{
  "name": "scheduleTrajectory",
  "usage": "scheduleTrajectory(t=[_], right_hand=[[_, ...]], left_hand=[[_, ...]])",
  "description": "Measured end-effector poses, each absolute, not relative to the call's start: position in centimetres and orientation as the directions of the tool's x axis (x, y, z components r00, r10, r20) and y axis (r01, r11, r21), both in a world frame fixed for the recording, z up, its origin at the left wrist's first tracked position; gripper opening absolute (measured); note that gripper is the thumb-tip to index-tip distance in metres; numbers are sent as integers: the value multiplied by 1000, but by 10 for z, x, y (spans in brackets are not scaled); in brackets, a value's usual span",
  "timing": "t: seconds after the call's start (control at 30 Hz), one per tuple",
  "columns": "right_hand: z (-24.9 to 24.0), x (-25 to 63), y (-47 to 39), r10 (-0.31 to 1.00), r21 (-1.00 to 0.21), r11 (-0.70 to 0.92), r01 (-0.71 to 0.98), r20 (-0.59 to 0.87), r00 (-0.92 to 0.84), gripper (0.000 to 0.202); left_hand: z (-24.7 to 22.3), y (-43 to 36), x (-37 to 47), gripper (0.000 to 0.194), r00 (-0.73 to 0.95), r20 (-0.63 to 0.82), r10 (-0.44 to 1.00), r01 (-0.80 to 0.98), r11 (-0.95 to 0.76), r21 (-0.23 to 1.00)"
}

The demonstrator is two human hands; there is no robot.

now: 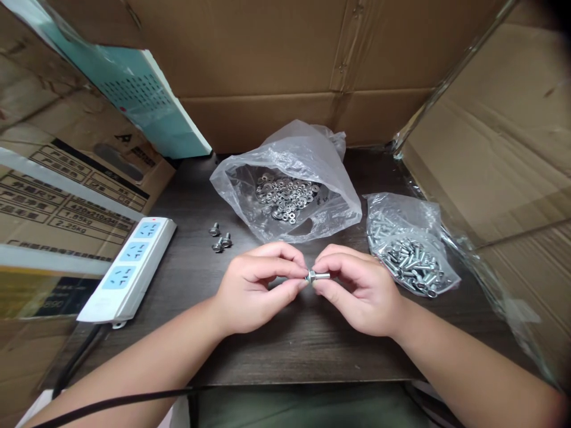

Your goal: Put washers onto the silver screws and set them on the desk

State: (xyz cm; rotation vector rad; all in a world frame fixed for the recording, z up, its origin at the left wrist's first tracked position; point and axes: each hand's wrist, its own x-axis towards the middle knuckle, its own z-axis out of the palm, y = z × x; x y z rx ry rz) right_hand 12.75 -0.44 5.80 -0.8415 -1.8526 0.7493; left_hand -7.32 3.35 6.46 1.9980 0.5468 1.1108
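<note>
Above the middle of the table, a silver bolt [322, 276] lies sideways between my two hands, its bare shank pointing right. A hex part [311, 275] shows at its left end; whether it is the head or a nut I cannot tell. Thumb and forefinger of my left hand [263, 285] pinch that end and partly hide it. My right hand [359, 288] is closed with its fingertips against the bolt from the other side, the shank running between thumb and fingers. Left of my hands, bolts fitted with washers [220, 239] stand in a small group.
An open plastic bag of washers and nuts [289, 199] lies beyond my hands. To the right is a bag of bolts [413, 261]. A white power strip [129, 267] stands at left. Cardboard walls [276, 53] enclose the dark table [285, 356]; a teal box [147, 101] leans back left.
</note>
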Motion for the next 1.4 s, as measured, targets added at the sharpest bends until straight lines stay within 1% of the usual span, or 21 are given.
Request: scheduleTrajectory(t=[0.1,0.2,0.37,0.53,0.67,0.83,1.0,1.1,1.17,1.2,1.27,1.3,1.33,1.37,1.4], right_hand=[[59,126,-6,799,-778,582,236,495,-341,3],[60,124,-9,843,-831,511,220,434,-318,1],[61,120,-15,928,-929,318,190,263,-264,8],[64,115,-18,967,-992,101,78,79,-241,12],[68,112,-19,974,-999,-33,39,-41,-225,16],[69,112,-20,967,-993,-119,14,-120,-226,20],[66,113,-19,951,-976,-203,-79,-177,-254,21],[64,113,-19,950,-972,-209,-103,-177,-258,21],[62,112,-19,960,-982,-163,-93,-136,-244,20],[61,111,-18,969,-989,-120,-84,-99,-225,19],[58,109,-17,985,-998,-18,-60,-7,-172,17],[57,109,-17,989,-999,30,-43,36,-146,15],[55,108,-16,989,-997,67,-24,70,-129,14],[55,108,-15,988,-996,91,-5,91,-123,13],[54,108,-14,986,-995,103,16,100,-133,13]], left_hand=[[64,33,-74,16,536,580,613,-7,-684,730],[64,33,-75,20,549,619,561,-10,-736,677],[63,33,-77,22,559,644,523,9,-780,626],[63,32,-77,24,545,648,531,32,-786,617],[64,31,-76,23,543,649,533,55,-794,606],[64,31,-76,22,550,658,515,75,-815,575],[67,32,-76,22,573,664,480,101,-845,524],[67,32,-79,22,593,662,459,94,-856,509],[64,33,-80,25,574,674,465,73,-849,523],[62,33,-81,30,550,680,485,58,-834,548],[57,35,-81,48,495,666,557,21,-775,632],[54,35,-80,58,486,643,592,9,-739,674],[52,36,-78,63,496,619,610,6,-715,699],[51,37,-77,62,518,603,606,15,-712,702],[50,38,-76,56,542,600,589,30,-727,686]])
